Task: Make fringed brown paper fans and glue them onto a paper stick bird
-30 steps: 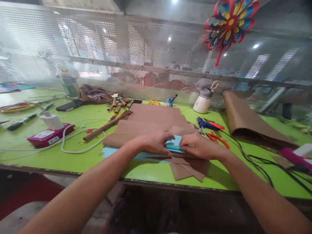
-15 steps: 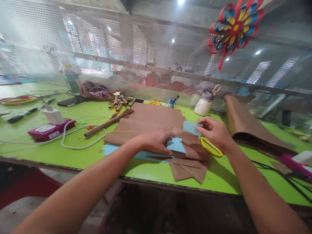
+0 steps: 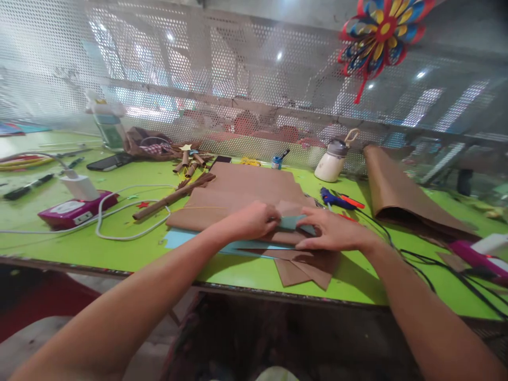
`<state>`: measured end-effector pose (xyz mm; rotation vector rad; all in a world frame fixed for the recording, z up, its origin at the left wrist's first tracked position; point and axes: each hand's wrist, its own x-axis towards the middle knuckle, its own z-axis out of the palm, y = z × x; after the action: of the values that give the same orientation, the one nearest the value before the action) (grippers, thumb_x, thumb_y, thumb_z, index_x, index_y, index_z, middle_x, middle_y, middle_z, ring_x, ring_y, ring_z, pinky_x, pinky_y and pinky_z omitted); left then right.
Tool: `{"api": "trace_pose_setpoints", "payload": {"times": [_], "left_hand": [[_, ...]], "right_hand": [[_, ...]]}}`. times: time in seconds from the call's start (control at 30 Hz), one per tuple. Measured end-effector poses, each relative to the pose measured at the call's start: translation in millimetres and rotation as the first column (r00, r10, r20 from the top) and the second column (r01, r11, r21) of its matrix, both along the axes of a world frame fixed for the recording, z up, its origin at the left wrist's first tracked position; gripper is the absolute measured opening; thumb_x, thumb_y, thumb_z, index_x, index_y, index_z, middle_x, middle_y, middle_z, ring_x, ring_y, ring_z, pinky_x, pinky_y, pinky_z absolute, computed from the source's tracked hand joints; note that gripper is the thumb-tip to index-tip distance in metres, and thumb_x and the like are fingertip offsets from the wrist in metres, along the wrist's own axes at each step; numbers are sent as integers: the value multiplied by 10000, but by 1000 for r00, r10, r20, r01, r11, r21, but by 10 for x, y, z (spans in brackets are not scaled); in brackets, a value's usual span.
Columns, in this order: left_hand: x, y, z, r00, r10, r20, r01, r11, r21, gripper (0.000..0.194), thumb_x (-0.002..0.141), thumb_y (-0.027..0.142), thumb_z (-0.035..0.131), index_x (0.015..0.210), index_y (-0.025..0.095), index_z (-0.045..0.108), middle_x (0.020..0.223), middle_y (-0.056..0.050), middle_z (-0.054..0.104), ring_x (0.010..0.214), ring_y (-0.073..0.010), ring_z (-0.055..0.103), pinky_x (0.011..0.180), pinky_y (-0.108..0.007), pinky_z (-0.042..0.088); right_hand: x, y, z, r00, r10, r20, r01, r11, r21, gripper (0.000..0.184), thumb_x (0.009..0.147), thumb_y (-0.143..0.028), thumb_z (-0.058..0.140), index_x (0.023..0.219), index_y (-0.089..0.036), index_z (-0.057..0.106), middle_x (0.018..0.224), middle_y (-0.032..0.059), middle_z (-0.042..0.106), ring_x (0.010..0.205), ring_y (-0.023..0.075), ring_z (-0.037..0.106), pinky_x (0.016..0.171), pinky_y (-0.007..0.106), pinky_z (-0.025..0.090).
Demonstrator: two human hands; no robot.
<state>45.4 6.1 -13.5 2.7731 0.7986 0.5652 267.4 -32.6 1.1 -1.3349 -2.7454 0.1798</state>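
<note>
A small light-blue piece of paper [image 3: 292,223] lies between my hands, over brown paper sheets [image 3: 254,182]. My left hand [image 3: 257,219] has its fingers curled and pinched at the paper's left end. At its right end, my right hand [image 3: 335,230] curves its thumb and fingers around the edge, the paper bending between them. Longer light-blue paper [image 3: 180,239] shows from under the brown sheets along the front. Brown paper offcuts [image 3: 304,272] stick out below my right hand.
Right of my hands lie a blue glue gun [image 3: 335,199], a red-orange handle [image 3: 353,201] and black cords. Folded brown paper [image 3: 408,201] and a white bottle [image 3: 330,161] stand behind. To the left are a purple power strip [image 3: 79,210], a white cable and a brown paper roll [image 3: 174,197].
My right hand has moved left to the blue paper by my left hand. The yellow scissor-like handles beside it are no longer visible, and the glue gun now shows. My left fingers have closed.
</note>
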Motion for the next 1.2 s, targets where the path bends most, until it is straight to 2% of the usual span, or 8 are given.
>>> {"api": "trace_pose_setpoints", "payload": {"times": [0.1, 0.27, 0.4, 0.47, 0.57, 0.73, 1.03, 1.2], "left_hand": [[-41, 38, 63, 995, 99, 18, -99, 994, 35, 274, 826, 235, 448, 650, 121, 626, 561, -10, 572, 492, -78, 410, 501, -207, 291], [-181, -53, 310, 946, 187, 264, -237, 956, 171, 298, 865, 268, 421, 696, 119, 615, 557, 5, 549, 498, -69, 429, 496, -194, 313], [-357, -448, 424, 892, 119, 437, -328, 834, 444, 149, 835, 212, 489, 864, 145, 619, 713, -27, 639, 637, -103, 567, 621, -214, 427], [-467, -669, 340, 917, 41, 397, -266, 805, 531, 234, 816, 131, 496, 1029, 172, 582, 905, -59, 670, 840, -139, 612, 758, -256, 463], [-623, -872, 63, 973, -24, 229, -105, 839, 533, 377, 800, 95, 507, 1168, 179, 501, 1117, -107, 620, 1085, -195, 543, 900, -340, 451], [-675, -828, -304, 995, 86, 60, -104, 834, 542, 357, 825, 89, 457, 1176, 147, 480, 1151, -123, 596, 1128, -214, 508, 928, -371, 442], [-292, -648, -179, 863, 403, -305, -213, 837, 503, 136, 813, 127, 475, 876, 154, 593, 883, -101, 627, 852, -242, 581, 709, -361, 497], [-403, -806, -133, 886, 405, -226, -289, 864, 412, 194, 822, 165, 485, 991, 174, 580, 973, -86, 615, 947, -225, 562, 801, -343, 474]], "right_hand": [[-7, -55, 9, 999, -27, 32, 28, 1000, -3, 496, 706, -557, 586, 1062, -213, 619, 1084, 83, 552, 939, 233, 546, 796, 316, 418], [-64, -42, -51, 998, 24, 56, -27, 998, 52, 147, 771, -252, 536, 840, -176, 642, 924, 79, 576, 832, 193, 550, 732, 275, 391], [-22, 24, -48, 998, 57, -26, -55, 996, 64, 196, 810, -185, 451, 692, -158, 605, 782, 61, 570, 701, 155, 518, 652, 263, 358], [15, 61, -38, 996, 38, -77, -34, 998, 52, 226, 828, -185, 426, 682, -153, 595, 764, 58, 575, 676, 147, 508, 626, 257, 346], [60, 110, -25, 992, 17, -128, -14, 1000, 27, 232, 837, -197, 416, 689, -146, 586, 764, 61, 584, 676, 146, 508, 626, 257, 342], [87, 136, -2, 988, -2, -156, -1, 1000, -14, 253, 838, -241, 423, 659, -146, 575, 721, 46, 587, 647, 141, 503, 613, 256, 340], [78, 128, -43, 991, 21, -129, -20, 1000, 14, 231, 812, -216, 445, 684, -141, 622, 766, 67, 619, 658, 148, 518, 612, 258, 343], [45, 88, -75, 994, 83, -77, -79, 996, 45, 174, 762, -243, 534, 655, -151, 636, 768, 67, 609, 704, 162, 537, 628, 257, 360]]}}
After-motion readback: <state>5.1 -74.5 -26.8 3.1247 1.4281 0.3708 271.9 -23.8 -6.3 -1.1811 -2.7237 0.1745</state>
